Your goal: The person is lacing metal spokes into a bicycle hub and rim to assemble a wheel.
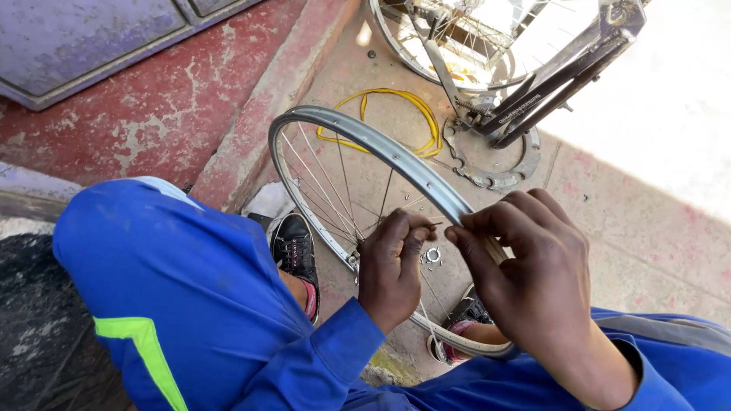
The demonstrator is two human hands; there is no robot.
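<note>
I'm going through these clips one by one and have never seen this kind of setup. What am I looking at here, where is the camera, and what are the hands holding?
The single picture comes from a camera worn on a person's head, looking down at their own lap and hands. The person sits in blue work clothes, black shoes on a concrete floor. Between their knees stands a silver bicycle wheel rim with thin spokes. The left hand pinches a spoke near the rim; the right hand grips the rim's edge. On the floor lie a yellow cable, a toothed chainring and a small metal nut. Another wheel in a frame stands beyond.
</note>
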